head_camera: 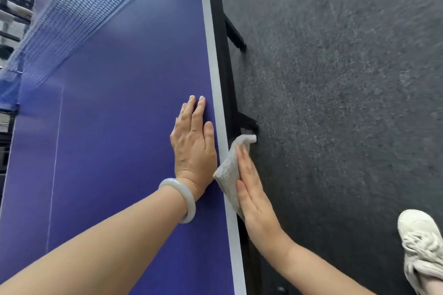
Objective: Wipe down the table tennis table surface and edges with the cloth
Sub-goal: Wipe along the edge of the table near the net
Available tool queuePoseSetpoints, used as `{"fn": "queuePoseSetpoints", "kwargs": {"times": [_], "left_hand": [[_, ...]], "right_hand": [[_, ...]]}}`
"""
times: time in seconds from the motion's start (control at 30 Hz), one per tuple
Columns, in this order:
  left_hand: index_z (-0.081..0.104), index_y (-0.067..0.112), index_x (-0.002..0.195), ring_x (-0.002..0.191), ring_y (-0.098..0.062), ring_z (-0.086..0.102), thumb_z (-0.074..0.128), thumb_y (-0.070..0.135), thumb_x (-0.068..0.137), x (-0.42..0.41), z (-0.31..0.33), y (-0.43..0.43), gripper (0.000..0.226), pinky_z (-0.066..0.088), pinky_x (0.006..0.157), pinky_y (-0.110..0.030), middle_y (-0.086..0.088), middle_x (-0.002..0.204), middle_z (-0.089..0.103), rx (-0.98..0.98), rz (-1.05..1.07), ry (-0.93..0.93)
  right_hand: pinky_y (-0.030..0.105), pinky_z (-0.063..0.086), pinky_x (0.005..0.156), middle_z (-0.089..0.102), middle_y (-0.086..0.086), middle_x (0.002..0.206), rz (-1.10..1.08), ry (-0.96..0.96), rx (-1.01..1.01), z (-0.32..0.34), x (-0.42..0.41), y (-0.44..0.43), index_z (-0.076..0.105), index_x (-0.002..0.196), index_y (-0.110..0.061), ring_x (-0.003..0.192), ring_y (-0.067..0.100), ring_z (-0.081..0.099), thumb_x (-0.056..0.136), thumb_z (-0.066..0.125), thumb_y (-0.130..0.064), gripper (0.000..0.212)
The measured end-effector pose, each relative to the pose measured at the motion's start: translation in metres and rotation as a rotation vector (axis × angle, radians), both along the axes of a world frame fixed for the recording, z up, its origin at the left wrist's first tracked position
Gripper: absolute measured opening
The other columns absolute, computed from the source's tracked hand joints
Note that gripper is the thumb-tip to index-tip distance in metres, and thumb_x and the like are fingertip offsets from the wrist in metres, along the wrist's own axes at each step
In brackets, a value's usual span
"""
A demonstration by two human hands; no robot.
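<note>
My left hand point(194, 141) lies flat on the blue tabletop point(119, 127), fingers straight and together, just beside the white edge line point(215, 79), with a pale bangle point(183, 200) on the wrist. My right hand point(254, 196) presses the grey cloth point(231, 165) against the side edge of the tabletop with straight fingers; the cloth folds over the rim. The net point(79, 7) crosses the far end. A white shoe point(422, 244) stands on the dark floor point(335, 79).
</note>
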State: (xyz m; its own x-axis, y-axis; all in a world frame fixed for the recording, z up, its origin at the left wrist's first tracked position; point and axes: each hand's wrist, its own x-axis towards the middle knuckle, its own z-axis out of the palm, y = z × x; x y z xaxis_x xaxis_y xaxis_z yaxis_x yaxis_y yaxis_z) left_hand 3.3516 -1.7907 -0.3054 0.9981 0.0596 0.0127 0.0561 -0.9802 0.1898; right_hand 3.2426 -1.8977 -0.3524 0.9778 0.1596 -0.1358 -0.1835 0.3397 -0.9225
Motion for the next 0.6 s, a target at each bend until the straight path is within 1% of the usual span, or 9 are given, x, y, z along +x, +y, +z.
{"fn": "queuePoseSetpoints", "kwargs": {"times": [0.07, 0.13, 0.2, 0.27, 0.3, 0.37, 0.5, 0.57, 0.6], "left_hand": [[0.03, 0.025, 0.153, 0.149, -0.01, 0.015, 0.027, 0.029, 0.099, 0.0, -0.001, -0.002, 0.055, 0.016, 0.119, -0.041, 0.01, 0.161, 0.021, -0.004, 0.006, -0.001], [0.03, 0.025, 0.153, 0.149, -0.009, 0.015, 0.028, 0.029, 0.099, 0.0, 0.0, -0.004, 0.055, 0.015, 0.119, -0.04, 0.01, 0.161, 0.02, -0.013, 0.006, 0.005], [0.029, 0.026, 0.154, 0.149, -0.007, 0.012, 0.028, 0.03, 0.099, 0.0, 0.001, -0.004, 0.055, 0.012, 0.12, -0.038, 0.011, 0.162, 0.019, -0.018, 0.004, 0.014], [0.027, 0.026, 0.154, 0.149, -0.007, 0.012, 0.028, 0.03, 0.099, 0.0, 0.002, -0.002, 0.055, 0.013, 0.12, -0.039, 0.01, 0.162, 0.019, -0.006, -0.006, 0.018], [0.027, 0.026, 0.154, 0.149, -0.008, 0.012, 0.028, 0.03, 0.099, -0.001, 0.002, -0.002, 0.055, 0.013, 0.12, -0.04, 0.01, 0.162, 0.019, -0.001, -0.008, 0.017], [0.027, 0.027, 0.154, 0.149, -0.008, 0.012, 0.027, 0.03, 0.099, -0.001, 0.001, -0.001, 0.055, 0.014, 0.12, -0.041, 0.01, 0.162, 0.019, -0.002, -0.004, 0.013], [0.026, 0.028, 0.154, 0.149, -0.008, 0.011, 0.027, 0.03, 0.098, 0.001, -0.001, -0.001, 0.055, 0.013, 0.12, -0.04, 0.011, 0.162, 0.017, 0.004, -0.002, 0.021], [0.026, 0.028, 0.154, 0.149, -0.009, 0.012, 0.028, 0.03, 0.098, 0.002, -0.002, 0.0, 0.055, 0.013, 0.12, -0.04, 0.01, 0.162, 0.018, 0.015, -0.003, 0.018], [0.027, 0.027, 0.154, 0.149, -0.009, 0.012, 0.028, 0.03, 0.099, 0.001, -0.003, 0.001, 0.055, 0.013, 0.12, -0.04, 0.01, 0.162, 0.018, 0.013, -0.002, 0.014]], "right_hand": [[0.041, 0.005, 0.125, 0.007, -0.022, 0.164, -0.005, -0.01, -0.023, -0.004, -0.003, -0.001, 0.012, 0.152, -0.032, 0.152, 0.004, 0.002, 0.105, 0.027, -0.031, 0.05], [0.038, 0.008, 0.125, 0.01, -0.015, 0.163, -0.03, 0.026, -0.032, -0.003, 0.035, 0.0, 0.014, 0.149, -0.033, 0.151, 0.005, 0.007, 0.107, 0.027, -0.02, 0.045], [0.034, 0.009, 0.125, 0.012, -0.007, 0.163, -0.046, 0.09, -0.003, 0.002, 0.099, 0.001, 0.016, 0.15, -0.026, 0.151, 0.007, 0.009, 0.108, 0.027, -0.011, 0.046], [0.032, 0.008, 0.125, 0.013, 0.0, 0.164, -0.071, 0.133, 0.029, 0.009, 0.151, 0.0, 0.018, 0.154, -0.015, 0.152, 0.009, 0.009, 0.108, 0.027, -0.01, 0.047], [0.033, 0.008, 0.125, 0.013, 0.001, 0.165, -0.089, 0.132, 0.033, 0.01, 0.162, 0.002, 0.018, 0.154, -0.013, 0.152, 0.009, 0.009, 0.108, 0.027, -0.011, 0.047], [0.037, 0.007, 0.125, 0.013, -0.002, 0.164, -0.112, 0.093, 0.004, 0.007, 0.147, 0.007, 0.018, 0.154, -0.015, 0.152, 0.009, 0.007, 0.109, 0.027, -0.012, 0.047], [0.044, 0.007, 0.125, 0.011, -0.019, 0.163, -0.119, 0.045, -0.006, 0.001, 0.043, 0.013, 0.018, 0.153, -0.033, 0.151, 0.003, 0.004, 0.106, 0.026, -0.022, 0.049], [0.045, 0.008, 0.125, 0.011, -0.022, 0.163, -0.122, 0.065, -0.022, 0.002, 0.016, 0.016, 0.018, 0.152, -0.036, 0.151, 0.003, 0.005, 0.105, 0.026, -0.026, 0.05], [0.043, 0.009, 0.125, 0.012, -0.02, 0.163, -0.119, 0.088, -0.025, 0.003, 0.02, 0.015, 0.018, 0.152, -0.034, 0.151, 0.002, 0.007, 0.105, 0.026, -0.024, 0.048]]}}
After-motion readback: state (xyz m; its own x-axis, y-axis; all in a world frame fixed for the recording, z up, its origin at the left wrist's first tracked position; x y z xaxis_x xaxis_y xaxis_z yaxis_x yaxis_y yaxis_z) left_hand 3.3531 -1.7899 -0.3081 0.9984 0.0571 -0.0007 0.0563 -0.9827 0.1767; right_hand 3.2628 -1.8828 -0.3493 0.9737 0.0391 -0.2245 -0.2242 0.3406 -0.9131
